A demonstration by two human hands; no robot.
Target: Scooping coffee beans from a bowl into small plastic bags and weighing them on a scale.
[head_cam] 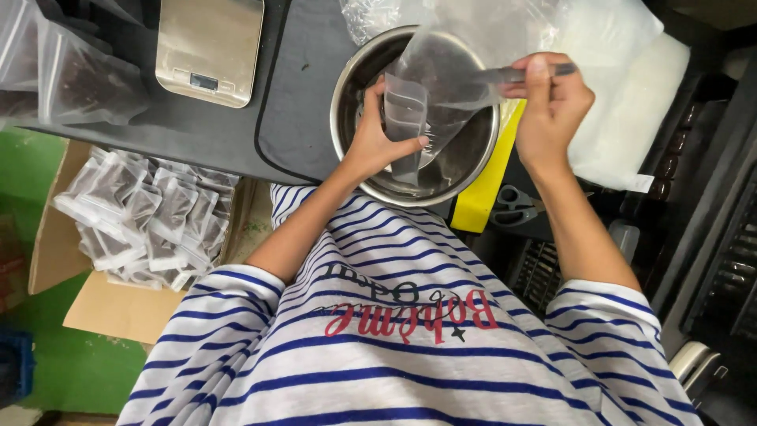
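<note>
Our left hand (382,130) pinches the pouch (404,118) open; right hand (552,102) grips the scoop (512,75). We'd best pour over the bowl (473,154).

My left hand (378,138) holds a small clear bag (404,118). More filled clear bags (146,221) sit in a box far left, below. Scale's dark lil screen (203,81) up left.

1. Left hand (382,134) grips a small clear pouch (404,118) over a steel bowl (457,170).
2. Right hand (548,106) holds a spoon handle (512,75) above the bowl.
3. A kitchen scale (209,49) sits on the dark table (307,87).
4. A cardboard box (110,304) below holds filled pouches (146,221).
5. Scissors (512,205) lie beside a yellow item (489,189).
</note>
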